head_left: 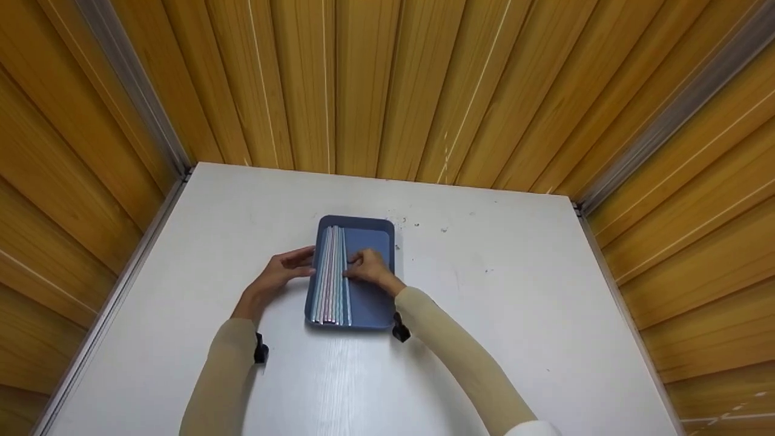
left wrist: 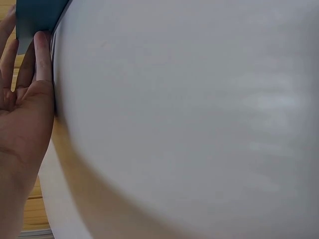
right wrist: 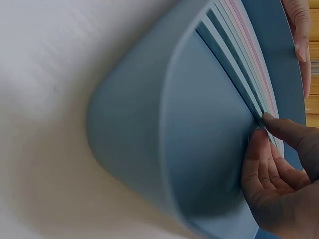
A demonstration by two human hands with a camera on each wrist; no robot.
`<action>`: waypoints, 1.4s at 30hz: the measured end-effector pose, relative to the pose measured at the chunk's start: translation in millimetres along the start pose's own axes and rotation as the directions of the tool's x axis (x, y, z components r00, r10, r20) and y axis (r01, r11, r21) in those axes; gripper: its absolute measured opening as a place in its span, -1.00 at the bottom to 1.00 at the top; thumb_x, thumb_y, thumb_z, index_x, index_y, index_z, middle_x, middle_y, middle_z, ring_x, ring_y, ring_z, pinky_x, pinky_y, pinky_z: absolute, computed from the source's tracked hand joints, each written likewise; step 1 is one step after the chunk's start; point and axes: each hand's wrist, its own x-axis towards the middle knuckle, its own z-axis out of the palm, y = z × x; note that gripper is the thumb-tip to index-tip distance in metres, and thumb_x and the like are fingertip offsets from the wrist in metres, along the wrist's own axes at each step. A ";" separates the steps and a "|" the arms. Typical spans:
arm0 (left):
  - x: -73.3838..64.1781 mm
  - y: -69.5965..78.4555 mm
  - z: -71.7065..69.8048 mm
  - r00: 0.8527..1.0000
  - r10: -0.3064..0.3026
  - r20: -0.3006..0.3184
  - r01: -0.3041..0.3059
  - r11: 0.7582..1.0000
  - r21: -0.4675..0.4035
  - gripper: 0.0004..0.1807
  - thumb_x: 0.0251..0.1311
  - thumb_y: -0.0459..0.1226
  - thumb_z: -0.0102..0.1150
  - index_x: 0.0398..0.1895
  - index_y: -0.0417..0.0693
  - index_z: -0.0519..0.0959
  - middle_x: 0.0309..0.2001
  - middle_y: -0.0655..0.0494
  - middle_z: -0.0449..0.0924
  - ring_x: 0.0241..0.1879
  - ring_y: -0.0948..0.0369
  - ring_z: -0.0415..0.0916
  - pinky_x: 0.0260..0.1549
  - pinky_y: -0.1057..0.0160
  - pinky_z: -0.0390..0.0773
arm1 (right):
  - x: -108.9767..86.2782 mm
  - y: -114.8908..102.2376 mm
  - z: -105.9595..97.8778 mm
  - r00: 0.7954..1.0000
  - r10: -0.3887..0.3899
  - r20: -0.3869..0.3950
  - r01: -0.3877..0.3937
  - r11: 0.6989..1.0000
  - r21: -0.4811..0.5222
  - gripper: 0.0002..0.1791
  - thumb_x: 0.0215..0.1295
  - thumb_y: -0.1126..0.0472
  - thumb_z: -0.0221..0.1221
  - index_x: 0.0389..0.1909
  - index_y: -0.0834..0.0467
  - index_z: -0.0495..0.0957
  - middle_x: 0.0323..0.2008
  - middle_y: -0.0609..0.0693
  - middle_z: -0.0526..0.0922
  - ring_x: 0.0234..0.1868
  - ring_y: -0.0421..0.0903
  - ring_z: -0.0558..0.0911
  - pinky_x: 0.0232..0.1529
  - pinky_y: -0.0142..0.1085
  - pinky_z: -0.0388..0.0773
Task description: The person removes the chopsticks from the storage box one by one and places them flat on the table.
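A blue rectangular tray (head_left: 374,306) stands on the white table. Along its left side lies a row of long thin sticks (head_left: 330,275) in pale blue, pink and silvery tones, side by side lengthwise. My right hand (head_left: 369,267) reaches inside the tray and pinches the rightmost pale-blue stick (right wrist: 230,59) between thumb and fingertips near its middle; that stick leans slightly away from the others. Outside the left wall, my left hand (head_left: 281,269) touches the tray with extended fingers and thumb. The left wrist view catches only a tray corner (left wrist: 37,17).
The tray's right half shows a bare blue floor (head_left: 369,242). Small dark specks (head_left: 416,224) dot the white table (head_left: 496,290) beyond the tray. Wood-patterned walls (head_left: 363,91) close in the back and both sides, with grey metal posts at the corners.
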 end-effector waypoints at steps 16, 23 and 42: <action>3.0 -1.5 2.2 1.000 0.015 -0.011 -0.015 1.000 0.017 -0.27 0.21 -0.32 0.43 0.46 -0.02 0.43 0.44 -0.07 0.45 0.46 -0.02 0.38 0.53 -0.07 0.23 | -4.7 5.1 7.3 0.989 -0.016 -0.146 0.001 0.995 -0.104 -0.79 0.06 0.37 0.44 -0.31 0.40 0.69 -0.45 0.19 0.77 -0.63 -0.28 0.55 -0.59 -0.48 0.52; 3.2 -1.9 2.3 1.000 0.015 -0.004 -0.015 1.000 0.013 -0.27 0.21 -0.33 0.43 0.47 -0.03 0.41 0.44 -0.08 0.45 0.45 -0.02 0.39 0.51 -0.07 0.26 | -9.2 5.8 8.8 0.982 -0.014 -0.187 -0.011 0.991 -0.131 -0.86 0.04 0.41 0.42 -0.37 0.40 0.70 -0.49 0.19 0.76 -0.67 -0.27 0.53 -0.64 -0.49 0.47; 1.5 -1.0 1.9 1.000 -0.001 -0.028 0.002 0.999 0.032 -0.28 0.22 -0.26 0.44 0.47 0.02 0.42 0.46 -0.05 0.43 0.49 -0.03 0.33 0.56 -0.12 0.13 | -24.6 -6.0 -25.7 0.997 0.010 -0.074 -0.005 0.997 0.071 -0.76 0.21 0.35 0.27 -0.14 0.39 0.70 -0.32 0.21 0.78 -0.48 -0.09 0.74 -0.37 -0.11 0.78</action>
